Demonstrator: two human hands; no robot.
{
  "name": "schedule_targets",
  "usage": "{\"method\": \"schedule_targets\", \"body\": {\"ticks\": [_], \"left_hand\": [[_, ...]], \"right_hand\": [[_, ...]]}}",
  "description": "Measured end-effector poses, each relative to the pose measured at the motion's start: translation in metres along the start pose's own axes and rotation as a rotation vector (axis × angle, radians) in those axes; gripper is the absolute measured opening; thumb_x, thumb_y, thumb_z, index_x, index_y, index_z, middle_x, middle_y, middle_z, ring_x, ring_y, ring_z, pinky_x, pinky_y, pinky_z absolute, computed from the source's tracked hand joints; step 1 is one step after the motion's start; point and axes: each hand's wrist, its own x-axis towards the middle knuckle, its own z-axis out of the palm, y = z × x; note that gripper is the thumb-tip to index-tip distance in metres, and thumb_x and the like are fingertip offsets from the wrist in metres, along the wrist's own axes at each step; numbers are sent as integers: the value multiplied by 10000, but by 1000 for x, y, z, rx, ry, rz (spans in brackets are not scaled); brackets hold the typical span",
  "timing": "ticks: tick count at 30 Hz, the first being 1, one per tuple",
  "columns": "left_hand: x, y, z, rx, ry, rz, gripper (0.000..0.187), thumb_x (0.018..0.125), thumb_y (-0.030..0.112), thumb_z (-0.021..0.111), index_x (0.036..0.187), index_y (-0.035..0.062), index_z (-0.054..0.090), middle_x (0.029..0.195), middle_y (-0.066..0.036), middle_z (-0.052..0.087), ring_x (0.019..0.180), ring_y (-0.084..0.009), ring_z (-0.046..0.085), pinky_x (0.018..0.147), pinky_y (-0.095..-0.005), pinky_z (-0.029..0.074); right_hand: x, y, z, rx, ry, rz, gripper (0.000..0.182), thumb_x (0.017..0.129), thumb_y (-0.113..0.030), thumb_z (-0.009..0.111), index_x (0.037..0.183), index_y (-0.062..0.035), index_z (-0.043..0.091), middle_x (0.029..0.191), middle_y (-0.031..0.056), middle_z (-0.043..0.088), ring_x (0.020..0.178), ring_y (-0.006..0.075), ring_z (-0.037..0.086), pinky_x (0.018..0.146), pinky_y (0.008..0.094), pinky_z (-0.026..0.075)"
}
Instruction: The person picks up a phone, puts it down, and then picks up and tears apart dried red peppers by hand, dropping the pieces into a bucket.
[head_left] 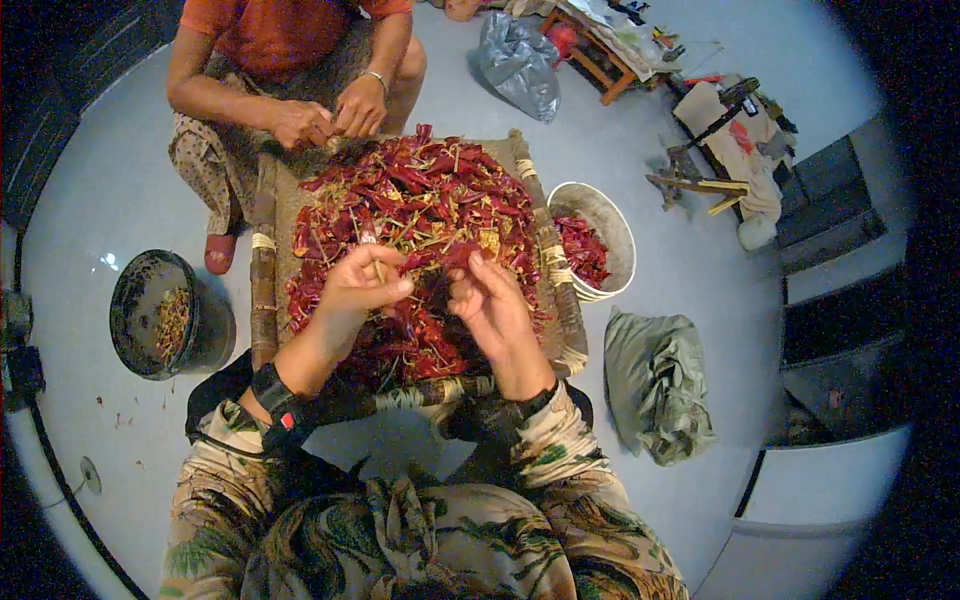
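Observation:
A heap of dried red chili peppers (pixel 400 190) with pale stems lies on a woven tray with a wooden frame (pixel 265 210). Over the front half of the heap, my left hand (pixel 358 288) is closed, with thumb and fingers pinching a small pale stem. To its right, my right hand (pixel 493 312) pinches a dark red chili (pixel 460 256) between thumb and forefinger, its other fingers curled. The two hands are a short way apart, palms turned inward.
Across the tray crouches a co-worker (pixel 290 60), hands together at its far edge. A black bucket (pixel 205 325) holding stems stands left; a white bucket (pixel 618 225) of red chilies stands right. Bags (pixel 655 385) lie on the floor, and a low wooden table (pixel 600 75) stands behind.

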Motion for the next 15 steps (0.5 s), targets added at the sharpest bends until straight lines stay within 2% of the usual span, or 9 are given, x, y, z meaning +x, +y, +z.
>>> {"method": "schedule_targets", "body": {"ticks": [2, 5, 7, 9, 10, 13, 15], "left_hand": [[-2, -2, 6, 43, -17, 66, 302, 747, 57, 710, 996, 65, 540, 767, 33, 532, 667, -48, 520, 609, -188, 443], [-3, -6, 8, 107, 3, 115, 294, 744, 37, 713, 981, 65, 542, 793, 28, 527, 701, -38, 511, 619, -183, 437], [-4, -7, 9, 236, 49, 156, 262, 768, 48, 695, 979, 67, 541, 793, 29, 525, 701, -36, 505, 614, -177, 427], [-5, -5, 12, 206, 64, 171, 202, 789, 63, 680, 943, 67, 549, 799, 29, 526, 699, -38, 497, 606, -184, 415], [-5, -5, 13, 190, 71, 179, 173, 799, 70, 672, 925, 67, 553, 802, 29, 526, 698, -38, 493, 602, -187, 409], [-4, -6, 13, 389, 114, 288, 122, 802, 90, 663, 859, 57, 560, 801, 16, 532, 698, -49, 492, 595, -209, 403], [-5, -5, 12, 585, 135, 371, 118, 802, 104, 655, 830, 43, 558, 796, -13, 537, 695, -87, 503, 604, -237, 407]], "right_hand": [[-7, 9, -1, 165, -59, 78, 169, 936, -222, 489, 1006, -74, 533, 865, 93, 610, 600, 111, 534, 541, 265, 467], [-9, 18, 1, 305, -85, 159, 127, 920, -229, 520, 888, -108, 534, 810, 79, 629, 608, 111, 553, 554, 285, 464], [-8, 25, 0, 299, -59, 188, 132, 927, -238, 507, 896, -113, 540, 807, 60, 630, 607, 97, 551, 558, 270, 452], [-8, 28, 2, 313, -63, 243, 143, 930, -248, 501, 894, -115, 540, 793, 46, 625, 601, 95, 547, 556, 265, 445], [-11, 29, 4, 268, -32, 202, 157, 933, -256, 492, 924, -110, 549, 769, 26, 606, 620, 89, 551, 557, 259, 441], [-16, 28, 10, 287, -117, 247, 162, 937, -254, 485, 960, -108, 551, 773, 16, 601, 638, 84, 546, 547, 258, 433], [-13, 31, 1, 334, -192, 286, 188, 927, -252, 505, 1017, -93, 548, 848, 40, 613, 681, 108, 569, 587, 270, 456]]}}
